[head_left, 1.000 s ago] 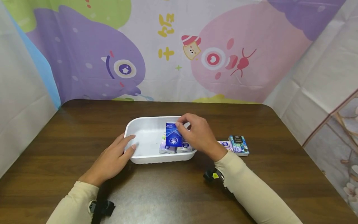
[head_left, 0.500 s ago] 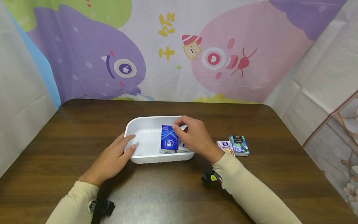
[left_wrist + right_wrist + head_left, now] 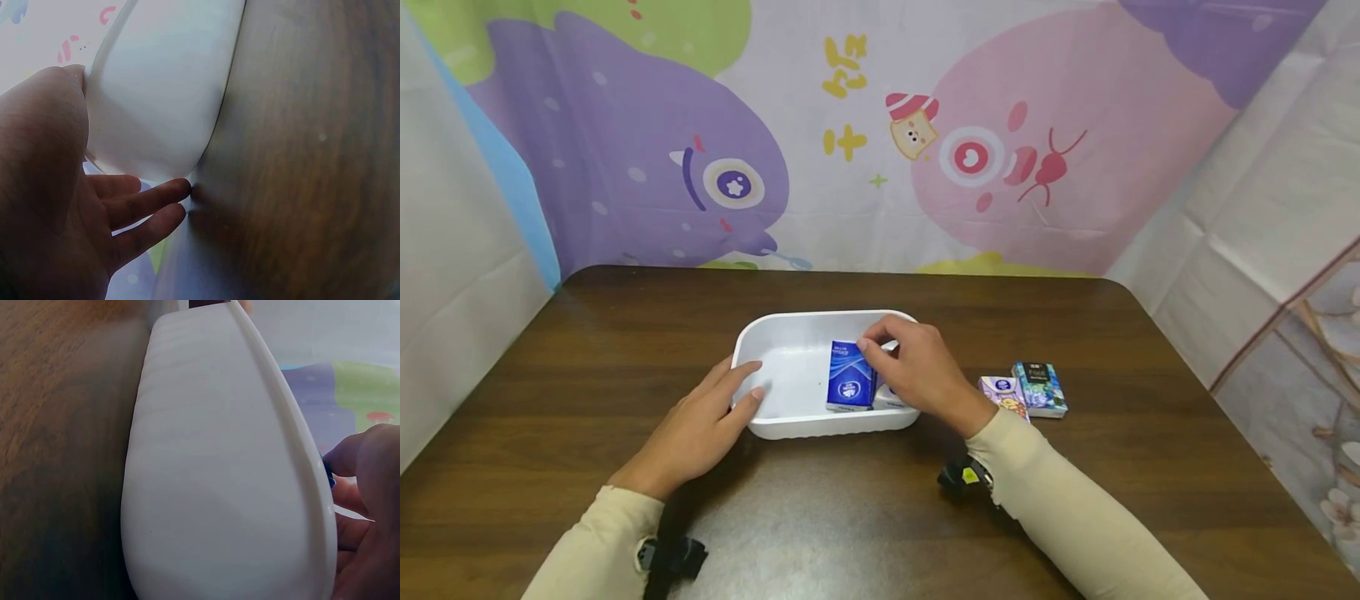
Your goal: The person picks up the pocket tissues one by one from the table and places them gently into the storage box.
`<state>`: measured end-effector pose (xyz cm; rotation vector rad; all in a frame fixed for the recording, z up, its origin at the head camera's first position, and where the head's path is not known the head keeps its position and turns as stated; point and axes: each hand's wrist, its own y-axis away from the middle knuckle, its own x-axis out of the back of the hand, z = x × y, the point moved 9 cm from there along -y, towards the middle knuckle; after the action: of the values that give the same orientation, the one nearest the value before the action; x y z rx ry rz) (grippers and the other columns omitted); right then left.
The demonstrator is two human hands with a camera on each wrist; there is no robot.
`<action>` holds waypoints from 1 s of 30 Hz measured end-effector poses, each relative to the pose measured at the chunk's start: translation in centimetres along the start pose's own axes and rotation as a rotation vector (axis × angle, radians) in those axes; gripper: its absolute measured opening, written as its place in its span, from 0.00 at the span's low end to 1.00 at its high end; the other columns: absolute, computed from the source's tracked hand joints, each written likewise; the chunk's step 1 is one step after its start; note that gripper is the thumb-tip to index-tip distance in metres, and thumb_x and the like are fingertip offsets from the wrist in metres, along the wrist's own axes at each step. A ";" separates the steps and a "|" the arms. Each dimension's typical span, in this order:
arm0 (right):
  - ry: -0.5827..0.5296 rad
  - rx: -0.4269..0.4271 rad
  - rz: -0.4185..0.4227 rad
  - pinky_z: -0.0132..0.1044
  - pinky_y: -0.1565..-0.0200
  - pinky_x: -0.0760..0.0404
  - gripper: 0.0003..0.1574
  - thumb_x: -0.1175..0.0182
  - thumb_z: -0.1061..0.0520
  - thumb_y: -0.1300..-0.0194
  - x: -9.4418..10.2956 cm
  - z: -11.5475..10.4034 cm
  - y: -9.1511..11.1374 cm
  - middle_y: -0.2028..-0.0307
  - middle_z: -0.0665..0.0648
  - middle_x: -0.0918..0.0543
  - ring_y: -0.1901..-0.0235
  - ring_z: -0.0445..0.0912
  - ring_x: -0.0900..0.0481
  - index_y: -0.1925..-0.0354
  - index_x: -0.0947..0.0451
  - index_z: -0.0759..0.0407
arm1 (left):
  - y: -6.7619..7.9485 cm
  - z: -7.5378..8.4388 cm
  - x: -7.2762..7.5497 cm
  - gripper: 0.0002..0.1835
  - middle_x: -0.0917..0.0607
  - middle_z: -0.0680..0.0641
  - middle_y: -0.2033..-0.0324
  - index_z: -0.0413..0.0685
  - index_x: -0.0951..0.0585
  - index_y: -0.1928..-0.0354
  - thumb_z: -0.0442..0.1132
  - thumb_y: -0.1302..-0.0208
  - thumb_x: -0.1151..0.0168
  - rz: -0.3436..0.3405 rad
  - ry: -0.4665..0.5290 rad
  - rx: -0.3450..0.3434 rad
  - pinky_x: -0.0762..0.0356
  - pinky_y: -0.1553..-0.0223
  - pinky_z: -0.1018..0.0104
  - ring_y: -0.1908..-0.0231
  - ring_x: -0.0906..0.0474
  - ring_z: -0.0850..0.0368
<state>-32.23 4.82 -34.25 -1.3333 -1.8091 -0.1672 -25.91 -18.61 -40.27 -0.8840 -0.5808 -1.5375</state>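
A white plastic tray point(image 3: 786, 383) stands on the table. My left hand point(image 3: 700, 425) holds its left end, thumb and index finger over the rim; in the left wrist view the other fingers point(image 3: 150, 203) are by the outer wall. Over the tray's right half, my right hand point(image 3: 917, 367) pinches the upper right corner of a blue pocket tissue pack point(image 3: 850, 377), which lies atop a paler pack. A white tissue pack point(image 3: 891, 398) beside it is partly hidden by the right hand. In the right wrist view, the tray wall point(image 3: 212, 456) hides most of the blue pack.
To the tray's right on the brown wooden table point(image 3: 820, 517) lie a lilac tissue pack point(image 3: 1003, 395) and a blue-green floral pack point(image 3: 1040, 389) with a black label, side by side. A printed cartoon cloth point(image 3: 850, 225) hangs behind the table's far edge.
My right hand has moved slightly left and down with the blue tissue pack, which now covers the pack beneath it. My left hand has stayed at the tray's left end.
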 end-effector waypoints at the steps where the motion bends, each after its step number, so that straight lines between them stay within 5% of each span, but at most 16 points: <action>1: 0.006 -0.006 -0.005 0.35 0.61 0.20 0.08 0.38 0.51 0.28 -0.1 0.1 0.0 0.62 0.47 0.15 0.65 0.43 0.20 0.56 0.17 0.54 | 0.0 0.0 0.0 0.31 0.41 0.39 0.25 0.48 0.33 0.27 0.58 0.22 0.56 0.001 0.000 -0.001 0.36 0.40 0.31 0.33 0.35 0.34; 30: 0.098 -0.025 -0.018 0.39 0.56 0.20 0.10 0.41 0.51 0.29 0.4 1.1 -0.3 0.59 0.49 0.15 0.61 0.43 0.21 0.58 0.16 0.53 | 0.1 0.0 0.0 0.32 0.41 0.40 0.25 0.48 0.33 0.27 0.60 0.22 0.57 0.002 -0.009 -0.001 0.36 0.40 0.31 0.33 0.35 0.35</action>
<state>-33.08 5.58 -34.60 -1.3036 -1.7423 -0.2613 -25.85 -18.68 -40.27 -0.8928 -0.5855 -1.5330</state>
